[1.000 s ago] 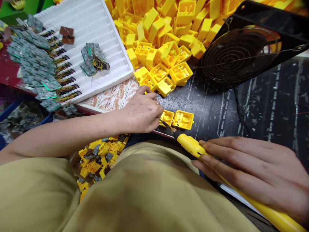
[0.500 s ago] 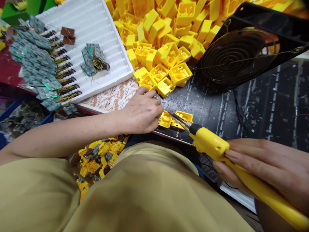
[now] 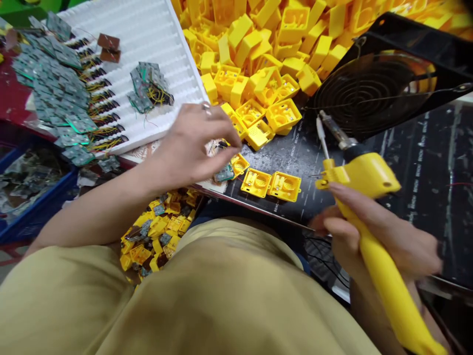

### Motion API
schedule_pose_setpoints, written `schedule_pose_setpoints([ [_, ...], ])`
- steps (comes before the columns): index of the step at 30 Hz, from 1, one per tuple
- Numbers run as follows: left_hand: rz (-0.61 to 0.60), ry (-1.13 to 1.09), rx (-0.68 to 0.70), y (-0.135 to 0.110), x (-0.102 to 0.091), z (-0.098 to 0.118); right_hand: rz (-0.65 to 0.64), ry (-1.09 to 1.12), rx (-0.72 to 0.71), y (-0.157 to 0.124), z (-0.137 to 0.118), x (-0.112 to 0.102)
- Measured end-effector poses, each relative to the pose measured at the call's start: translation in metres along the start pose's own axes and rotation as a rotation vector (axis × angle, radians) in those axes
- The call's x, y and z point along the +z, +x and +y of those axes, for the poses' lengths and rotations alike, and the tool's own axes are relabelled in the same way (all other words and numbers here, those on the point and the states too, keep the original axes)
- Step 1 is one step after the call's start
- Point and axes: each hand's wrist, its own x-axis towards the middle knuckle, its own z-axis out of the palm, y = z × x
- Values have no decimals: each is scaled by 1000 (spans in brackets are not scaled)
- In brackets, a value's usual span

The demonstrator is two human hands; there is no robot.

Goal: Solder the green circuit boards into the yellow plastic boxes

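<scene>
My right hand (image 3: 384,236) is closed around the yellow soldering iron (image 3: 369,207), whose metal tip points up and away from the bench. My left hand (image 3: 192,145) is raised above the bench edge and blurred; a small circuit board with a yellow part (image 3: 231,169) hangs under its fingertips. Two open yellow housings (image 3: 271,184) lie side by side on the black mat (image 3: 406,162), between my two hands.
A big heap of yellow housings (image 3: 266,54) fills the back. A black fan (image 3: 373,88) leans at the right. A white tray (image 3: 148,44) holds wired circuit boards (image 3: 55,88). More yellow parts lie in a bin (image 3: 158,229) below the bench edge, beside my lap.
The soldering iron has swung from touching the housing to tip-up at the right. My left hand has lifted off the housings, up and left, with a small board under it.
</scene>
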Motion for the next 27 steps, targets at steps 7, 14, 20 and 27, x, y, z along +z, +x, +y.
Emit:
schedule_pose_setpoints([
  [7, -18, 16, -129, -40, 14, -53, -38, -62, -224, 47, -19, 75],
  [14, -65, 64, 54, -21, 42, -56, 24, -117, -257, 67, -36, 107],
  [20, -17, 116, 136, -22, 39, -57, 161, -166, -61, 73, -16, 81],
  [27, -85, 223, 478, -23, 31, -55, 50, -207, -73, 67, -3, 82],
])
